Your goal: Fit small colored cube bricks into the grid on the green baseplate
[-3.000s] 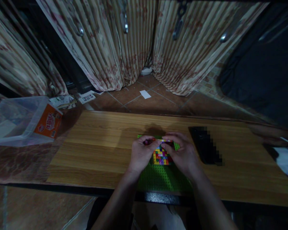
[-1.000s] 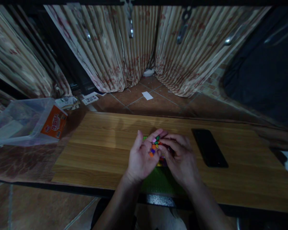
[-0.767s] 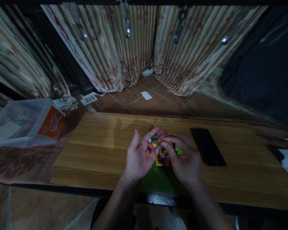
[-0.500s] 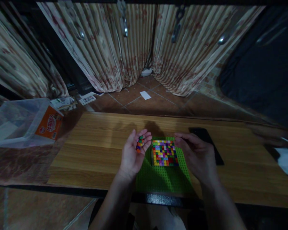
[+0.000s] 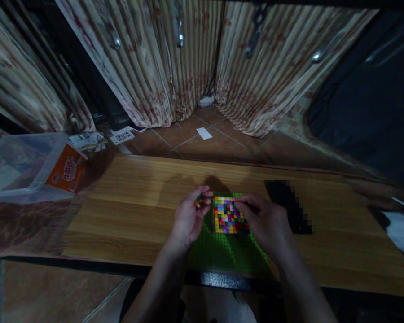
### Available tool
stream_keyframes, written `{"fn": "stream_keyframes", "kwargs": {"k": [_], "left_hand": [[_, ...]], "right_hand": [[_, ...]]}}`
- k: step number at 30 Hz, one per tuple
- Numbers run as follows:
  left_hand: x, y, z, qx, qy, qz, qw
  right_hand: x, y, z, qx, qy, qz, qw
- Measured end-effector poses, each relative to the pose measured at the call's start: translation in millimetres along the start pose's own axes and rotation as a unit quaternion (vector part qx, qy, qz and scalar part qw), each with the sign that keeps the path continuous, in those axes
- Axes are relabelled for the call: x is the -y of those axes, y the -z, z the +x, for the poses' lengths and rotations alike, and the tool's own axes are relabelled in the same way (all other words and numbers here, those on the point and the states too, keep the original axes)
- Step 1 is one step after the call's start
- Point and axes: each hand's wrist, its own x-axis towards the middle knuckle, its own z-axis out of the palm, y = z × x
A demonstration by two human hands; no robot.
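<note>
A square patchwork of small multicoloured toy bricks [image 5: 227,217] is built up on a green studded baseplate [image 5: 218,255] at the table's front. Left of it, my left hand [image 5: 188,217] is half curled, palm up, around several loose toy bricks [image 5: 198,202] in green, orange and blue. My right hand [image 5: 265,220] reaches over the patchwork's upper right part, thumb and forefinger pinched together just above or on the bricks. What sits between those fingertips is too small to make out.
The wooden table [image 5: 121,202] carries a dark flat object [image 5: 289,206] to the right of my right hand. A clear plastic bin [image 5: 30,166] with an orange label stands to the left. Striped curtains [image 5: 138,67] hang beyond the table, and a white card [image 5: 204,133] lies on the tiled floor.
My right hand has moved left, from the patchwork's right edge to over its upper right bricks. My left hand's fingers have curled further around the loose bricks.
</note>
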Motion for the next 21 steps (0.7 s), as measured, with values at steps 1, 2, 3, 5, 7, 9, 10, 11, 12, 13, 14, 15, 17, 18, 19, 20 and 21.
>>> {"fn": "stream_keyframes", "kwargs": {"k": [1,2,3,5,7,9,10,11,12,13,14,15,17,18,19,20,21], "left_hand": [[1.1,0.8,0.6,0.002,-0.001,0.002,1.000],[2.1,1.3,1.0,0.004,-0.002,0.003,1.000],[2.9,1.7,1.2,0.007,-0.003,0.003,1.000],[4.3,2.1,1.2,0.012,-0.007,0.006,1.000],[5.6,2.1,1.3,0.018,-0.011,0.013,1.000],[7.0,1.8,1.5,0.020,-0.018,0.021,0.999],[7.7,1.7,1.8,0.018,-0.021,0.025,0.999],[8.3,1.4,2.0,0.017,-0.024,0.028,0.999],[8.8,1.2,2.3,0.016,-0.026,0.030,0.999],[9.3,0.9,2.5,0.014,-0.027,0.032,0.999],[9.6,0.6,2.7,0.014,-0.027,0.034,0.999],[10.0,0.4,2.9,0.014,-0.026,0.036,0.999],[10.6,0.2,2.9,0.012,-0.026,0.037,0.999],[10.9,0.1,2.8,0.012,-0.026,0.037,0.999],[11.2,0.1,2.7,0.012,-0.027,0.036,0.999],[11.6,0.1,2.6,0.012,-0.028,0.035,0.999],[12.0,0.0,2.4,0.012,-0.028,0.034,0.999]], "right_hand": [[0.7,-0.3,0.2,-0.003,0.011,-0.012,1.000],[1.0,-0.9,0.4,-0.006,0.018,-0.020,1.000],[1.0,-1.7,0.6,-0.007,0.024,-0.025,0.999],[0.5,-3.8,1.1,-0.008,0.034,-0.033,0.999],[0.0,-6.1,1.3,-0.009,0.042,-0.044,0.998],[0.2,-8.1,1.4,-0.013,0.050,-0.054,0.997],[0.4,-8.9,1.3,-0.017,0.052,-0.059,0.997],[0.6,-9.6,1.2,-0.022,0.054,-0.064,0.996],[0.7,-10.2,1.0,-0.026,0.053,-0.069,0.996],[0.6,-10.7,0.8,-0.031,0.051,-0.075,0.995],[0.4,-11.0,0.6,-0.035,0.048,-0.079,0.995],[0.0,-11.2,0.3,-0.038,0.045,-0.082,0.995],[-1.2,-11.0,-0.1,-0.042,0.039,-0.083,0.995],[-1.8,-10.7,-0.2,-0.043,0.036,-0.082,0.995],[-2.3,-10.3,-0.4,-0.043,0.033,-0.080,0.995],[-2.6,-10.1,-0.5,-0.042,0.029,-0.079,0.996],[-2.6,-9.9,-0.7,-0.041,0.023,-0.078,0.996]]}}
